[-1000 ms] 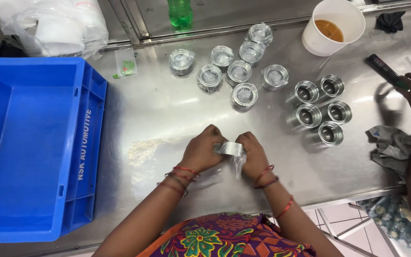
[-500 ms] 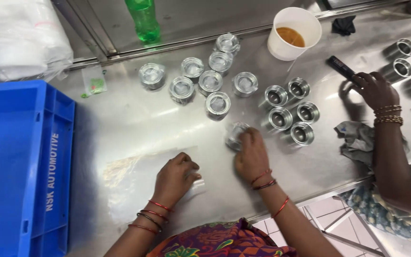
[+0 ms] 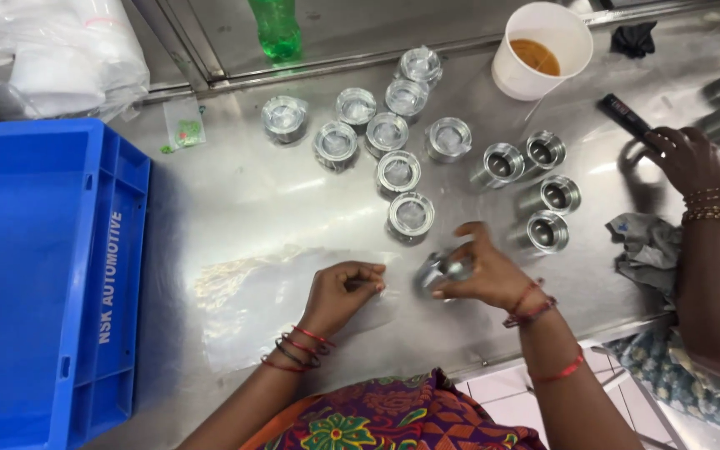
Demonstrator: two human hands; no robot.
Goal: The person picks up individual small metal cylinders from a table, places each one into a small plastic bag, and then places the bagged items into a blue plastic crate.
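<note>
— What is seen nearest the camera?

— A patterned garment (image 3: 377,421) is seen at the bottom edge, and two forearms are stretched from it over the steel tabletop (image 3: 235,192). The left hand (image 3: 339,293) is laid on a clear plastic bag (image 3: 247,304) that lies flat on the tabletop; its grip is nearly closed, and the bag's right edge is pinched between thumb and fingertips.

— And the other hand?

— The right hand (image 3: 485,271) is held just right of the left one. A small metal cylinder (image 3: 443,268) is clasped in its grip, with the fingers curled over it from above and the thumb placed below. The cylinder is tilted, kept just off the bag's right end and within the grip, near the left hand's fingertips. Whether it touches the tabletop cannot be told.

— What is found beyond the hands?

— Just above the held part, a cluster of wrapped cylinders (image 3: 381,137) is stood upright. To the right of them, four bare cylinders (image 3: 535,187) are laid on their sides with their bores shown. A blue crate (image 3: 35,275) is set at the left edge.

— And farthest off?

— A white cup of brown liquid (image 3: 543,50), a green bottle (image 3: 277,29) and a heap of white plastic (image 3: 43,54) are placed along the back. At the right, another person's hand (image 3: 689,158) is rested beside a dark marker (image 3: 624,117), with a grey cloth (image 3: 647,250) nearby.
</note>
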